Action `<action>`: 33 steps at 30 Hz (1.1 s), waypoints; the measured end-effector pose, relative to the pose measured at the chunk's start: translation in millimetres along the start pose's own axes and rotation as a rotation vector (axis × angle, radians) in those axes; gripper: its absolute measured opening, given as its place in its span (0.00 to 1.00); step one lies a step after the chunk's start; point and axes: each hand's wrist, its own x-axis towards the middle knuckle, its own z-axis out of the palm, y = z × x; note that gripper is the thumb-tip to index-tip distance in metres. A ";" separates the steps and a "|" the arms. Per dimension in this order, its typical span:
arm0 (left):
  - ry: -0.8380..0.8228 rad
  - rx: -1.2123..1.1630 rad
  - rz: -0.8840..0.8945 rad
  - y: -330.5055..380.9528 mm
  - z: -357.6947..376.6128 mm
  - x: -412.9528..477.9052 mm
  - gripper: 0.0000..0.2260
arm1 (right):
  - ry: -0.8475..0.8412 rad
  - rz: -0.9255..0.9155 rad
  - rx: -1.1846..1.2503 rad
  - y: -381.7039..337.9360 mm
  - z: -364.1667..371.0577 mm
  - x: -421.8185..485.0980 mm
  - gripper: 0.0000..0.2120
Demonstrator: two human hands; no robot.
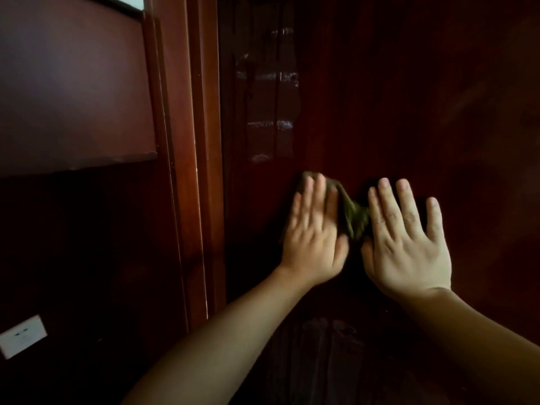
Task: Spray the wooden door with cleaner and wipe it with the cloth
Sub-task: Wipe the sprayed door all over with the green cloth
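Cloth: olive-green, bunched, flat against the wooden door at mid-frame. Most of it sits under the left hand; a crumpled tail sticks out to the right, and a bit of edge shows above the fingertips.

Left hand: fingers straight and close together, palm pressing the cloth to the door. Slight motion blur. Not curled round it.

Right hand: just beside the cloth tail, palm toward the door, fingers straight and spread wide, holding nothing. Can't tell whether the thumb touches the cloth.

Door surface: dark red-brown, glossy. Pale streaky reflections above the left hand. Plain panel runs up and off to the right of both hands, with lots of uncovered area there.

Left limit: door edge meets the door frame near the left hand, with little room on that side. Beyond the frame, a maroon wall panel and a white wall socket low down. Below the forearms it's too dark to read.
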 end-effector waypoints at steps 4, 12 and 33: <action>-0.085 0.121 0.076 -63.9 7.3 -29.7 0.38 | -0.010 -0.004 -0.022 0.3 -2.1 1.1 0.35; 0.054 -0.148 -0.749 -79.5 -52.2 112.4 0.35 | -0.033 0.000 0.141 7.4 -26.1 30.2 0.38; 0.178 -0.150 -0.757 -101.5 -93.6 223.6 0.28 | 0.093 0.188 0.055 53.5 -48.2 147.9 0.35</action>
